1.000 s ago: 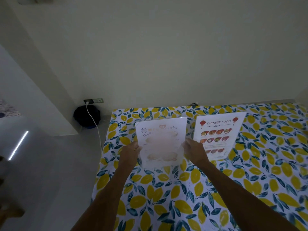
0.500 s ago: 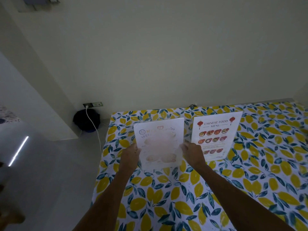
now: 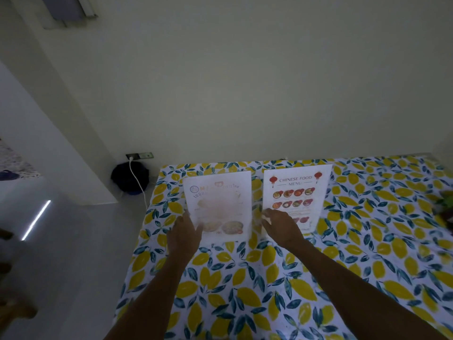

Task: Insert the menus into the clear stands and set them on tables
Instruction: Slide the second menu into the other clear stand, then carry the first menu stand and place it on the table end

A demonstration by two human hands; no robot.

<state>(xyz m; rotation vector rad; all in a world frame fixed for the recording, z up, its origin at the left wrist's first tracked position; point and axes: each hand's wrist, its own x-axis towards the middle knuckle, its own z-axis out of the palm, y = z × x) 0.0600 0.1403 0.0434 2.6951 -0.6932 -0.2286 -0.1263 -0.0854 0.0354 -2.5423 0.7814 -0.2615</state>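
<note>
A pale menu in a clear stand (image 3: 220,204) stands upright on the lemon-print tablecloth (image 3: 245,290), near the table's far left corner. My left hand (image 3: 183,233) is at its lower left edge, thumb over the front of the sheet. My right hand (image 3: 279,225) is just right of the stand, a small gap away, fingers loosely apart and holding nothing. It partly covers the lower left of a second stand with the "Chinese Food Menu" (image 3: 297,192), which stands upright right beside the first one.
The table's far edge runs along a plain wall. Its left edge drops to a pale floor with a dark round object (image 3: 130,176) and a white cable plugged into a wall socket (image 3: 139,156). A dark green item (image 3: 447,208) shows at the right edge.
The pale menu stand went from held between both hands to standing on the cloth, slightly farther back. My right hand has come off its right edge.
</note>
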